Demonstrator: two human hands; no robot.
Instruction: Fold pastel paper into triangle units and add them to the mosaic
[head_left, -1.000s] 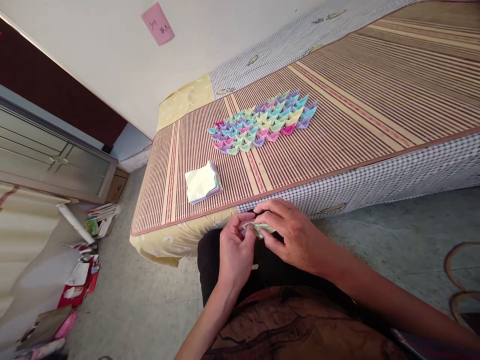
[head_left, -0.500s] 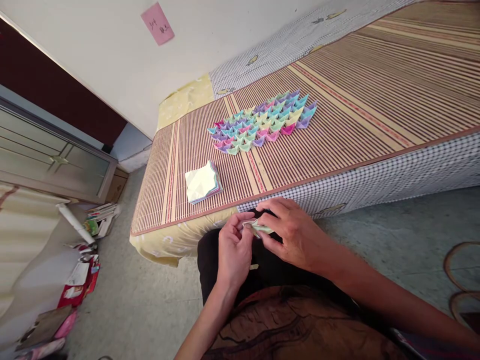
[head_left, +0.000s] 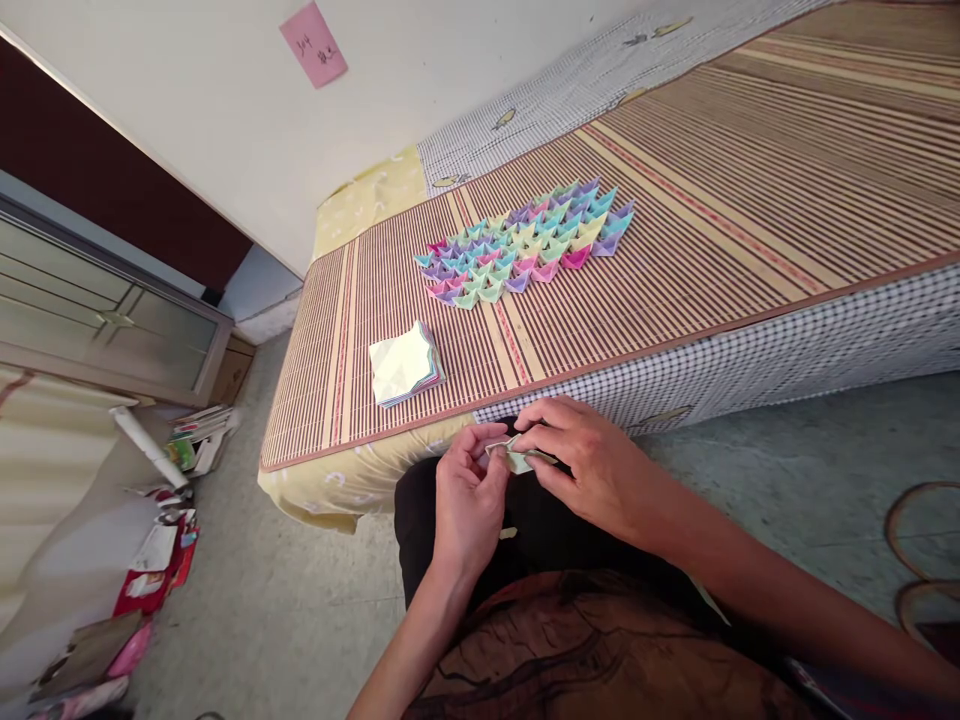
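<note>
Above my lap, a small pale green folded paper (head_left: 519, 460) is held between both hands. My left hand (head_left: 471, 480) pinches its left end between thumb and fingers. On the other side, my right hand (head_left: 581, 455) closes its thumb and fingers on the right end, hiding part of the folds. Just beyond, a stack of paper sheets (head_left: 405, 365) with a pale yellow one on top lies near the edge of the striped mat (head_left: 637, 300). Farther back stand rows of folded paper boats (head_left: 525, 240) in blue, purple, green, yellow and pink.
The mat covers a bed with a checked sheet (head_left: 825, 340) and yellow cloth (head_left: 330, 490) hanging over its side. Behind it is a wall with a pink note (head_left: 313, 45). Papers and bags (head_left: 157, 560) lie on the floor at left. Curved brown rings (head_left: 926, 530) show at far right.
The folded paper has turned slightly and shows more of its flat face. My right fingers have shifted a little along it; my left hand is nearly still.
</note>
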